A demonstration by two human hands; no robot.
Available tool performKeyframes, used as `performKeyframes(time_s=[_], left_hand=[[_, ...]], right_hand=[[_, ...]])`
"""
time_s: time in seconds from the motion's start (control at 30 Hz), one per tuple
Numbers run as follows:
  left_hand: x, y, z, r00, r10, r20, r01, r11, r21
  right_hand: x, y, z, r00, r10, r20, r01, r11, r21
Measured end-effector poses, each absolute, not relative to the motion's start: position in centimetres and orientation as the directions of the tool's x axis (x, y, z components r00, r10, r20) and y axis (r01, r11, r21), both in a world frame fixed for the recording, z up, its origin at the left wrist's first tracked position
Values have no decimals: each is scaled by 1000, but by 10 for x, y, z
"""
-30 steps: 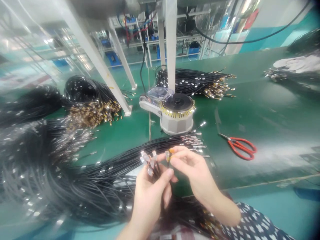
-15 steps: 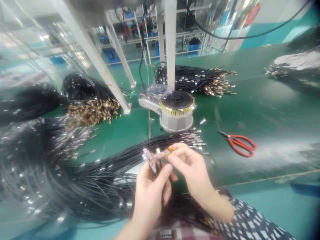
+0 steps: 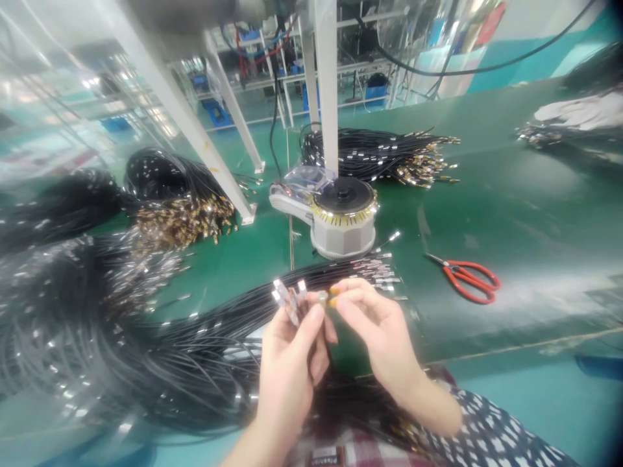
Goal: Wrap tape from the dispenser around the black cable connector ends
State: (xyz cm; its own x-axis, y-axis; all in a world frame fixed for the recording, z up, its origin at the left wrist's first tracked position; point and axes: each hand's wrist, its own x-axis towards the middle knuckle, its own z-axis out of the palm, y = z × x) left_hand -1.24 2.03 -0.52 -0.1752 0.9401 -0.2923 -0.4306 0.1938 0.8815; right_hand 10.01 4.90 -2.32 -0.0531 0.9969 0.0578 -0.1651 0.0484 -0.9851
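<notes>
Two bare hands at work above the near edge of a green desk (image 3: 491, 227), head view. The left hand (image 3: 289, 353) is curled closed around a small cluster of cable ends (image 3: 291, 301), whose silvery connectors stand up and fan out above the fingers. A single connector (image 3: 322, 297) projects apart from this cluster, at the tip of the left thumb and just beside the right fingertips. The right hand (image 3: 384, 334) has thumb and forefinger bent nearly together, a narrow gap between them; yellow-orange patches show at both tips, and blur prevents telling whether anything is gripped there.

Beyond the hands, a long bundle of black cables (image 3: 263, 295) crosses the desk from its left side, its silvery ends pointing right. Behind these ends sits a round white dispenser (image 3: 343, 237) with a black top disc and yellow strips around its rim. A second cable bundle (image 3: 363, 152), with gold-coloured ends, lies behind the dispenser towards the far edge. To the left, a coiled bundle (image 3: 160, 178) lies near a slanting white post (image 3: 195, 136). Red-handled pliers (image 3: 471, 282) rest to the right, between the dispenser and the near edge, tips towards the dispenser.
</notes>
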Motion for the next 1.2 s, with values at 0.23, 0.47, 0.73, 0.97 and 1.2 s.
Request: performKeyframes(time_s=[0.23,0.47,0.73,0.97,1.2], left_hand=[[-17,19,-9,-163,927,-338,-440,238,866],[-19,18,-11,-88,948,-306,-432,240,869],[-19,18,-14,-50,956,-291,-440,240,865],[-20,20,-18,-53,948,-313,-467,254,847],[-21,19,-18,-90,949,-302,-463,229,856]], right_hand=[[99,50,-25,-36,995,90,-167,83,-982],[97,51,-22,-75,997,30,-264,9,-964],[94,51,-24,-200,979,-37,-442,-124,-888],[91,49,-26,-100,993,69,-350,30,-936],[92,49,-22,-93,994,52,-318,20,-948]])
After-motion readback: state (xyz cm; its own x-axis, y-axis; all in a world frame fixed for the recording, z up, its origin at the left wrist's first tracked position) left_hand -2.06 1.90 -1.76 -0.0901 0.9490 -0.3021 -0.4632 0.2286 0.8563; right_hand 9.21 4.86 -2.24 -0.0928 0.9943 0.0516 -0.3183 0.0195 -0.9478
